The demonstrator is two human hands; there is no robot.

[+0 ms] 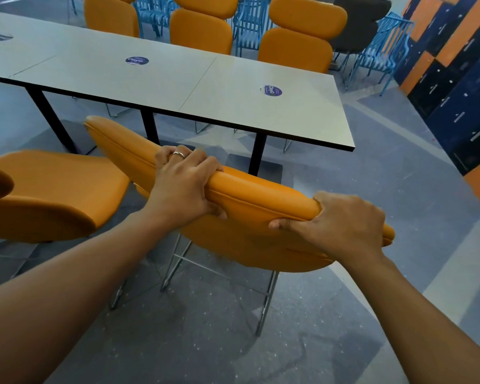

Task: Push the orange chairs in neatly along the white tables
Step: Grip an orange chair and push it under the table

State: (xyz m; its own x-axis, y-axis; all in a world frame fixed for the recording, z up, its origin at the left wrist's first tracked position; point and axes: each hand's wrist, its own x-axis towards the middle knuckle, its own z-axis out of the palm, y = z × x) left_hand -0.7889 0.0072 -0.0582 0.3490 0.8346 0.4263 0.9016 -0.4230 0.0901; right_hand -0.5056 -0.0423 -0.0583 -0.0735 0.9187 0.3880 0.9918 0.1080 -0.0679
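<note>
1. Left hand: fingers curled over the top edge of the backrest, thumb underneath, a ring on one finger. It grips near the middle of the backrest.

2. Right hand: wrapped round the same top edge close to its 4 o'clock end, thumb tucked under. This is the hand nearer the body; the left reaches further out.

3. Orange chair: held by both hands, directly ahead, between the person and the table. The long axis of the backrest runs from 10 o'clock to 4 o'clock. Wire legs on the floor below; the seat is hidden behind the back.

4. Second orange chair: at 9 o'clock, just beside the held one, not under the table.

5. White table: at 12 o'clock, near edge running roughly 9 to 3, with black legs and round stickers on top. The backrest sits skewed to this edge, with its 4 o'clock end further off. Judged: the push goes toward 12 o'clock, the right hand leading to square it up.

6. Three orange chairs: far side, drawn close to the table.

7. Blue chairs: beyond, at 1 o'clock.
</note>
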